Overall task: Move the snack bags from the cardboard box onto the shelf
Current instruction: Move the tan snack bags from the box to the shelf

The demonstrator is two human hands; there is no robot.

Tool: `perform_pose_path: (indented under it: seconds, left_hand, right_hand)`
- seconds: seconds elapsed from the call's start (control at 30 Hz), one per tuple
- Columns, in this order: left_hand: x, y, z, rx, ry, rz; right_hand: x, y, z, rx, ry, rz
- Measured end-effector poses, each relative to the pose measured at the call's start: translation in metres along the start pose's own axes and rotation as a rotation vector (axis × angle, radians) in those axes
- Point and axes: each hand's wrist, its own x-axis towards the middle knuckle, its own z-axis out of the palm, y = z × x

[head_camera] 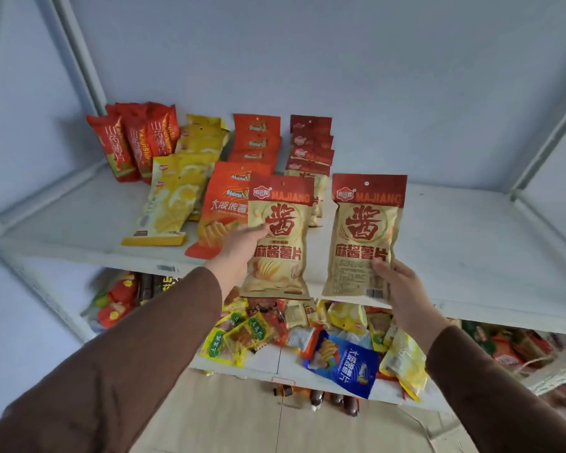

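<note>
Each of my hands holds a beige snack bag with a red top, raised in front of the white shelf (471, 243). My left hand (239, 250) grips the left beige bag (280, 237) by its left edge. My right hand (402, 282) grips the right beige bag (365, 237) at its lower right corner. Both bags hang upright over the shelf's front edge. Rows of bags lie on the shelf: red bags (134, 142), yellow bags (174, 194), orange bags (255, 138) and dark red bags (311, 142). The cardboard box is not in view.
Bare shelf board spreads to the right of the rows. A lower shelf (275, 364) holds a loose heap of mixed packets, among them a blue bag (343, 364) and yellow-green packets (239, 335). White shelf posts (549, 132) rise at both sides.
</note>
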Motion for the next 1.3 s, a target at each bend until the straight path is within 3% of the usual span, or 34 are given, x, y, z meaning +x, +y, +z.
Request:
perform_pose_path:
  seconds: [0.23, 0.5, 0.87, 1.1, 1.3]
  left_hand:
    - [0.092, 0.019, 0.055, -0.002, -0.094, -0.032]
    - [0.183, 0.007, 0.070, 0.094, -0.045, -0.127]
    - [0.199, 0.008, 0.078, 0.098, -0.032, -0.102]
    - [0.163, 0.033, 0.067, 0.309, -0.011, 0.037]
    - [0.139, 0.047, 0.032, 0.602, -0.129, 0.288]
  right_hand:
    - [0.058, -0.012, -0.006, 0.042, 0.069, -0.042]
    - [0.100, -0.009, 0.000, 0.040, 0.080, -0.009]
    - [0.123, -0.015, 0.031, -0.005, -0.071, 0.026]
    - [0.110, -0.005, 0.066, 0.035, -0.169, 0.067]
    - [0.100, 0.008, 0.097, 0.033, -0.185, 0.124]
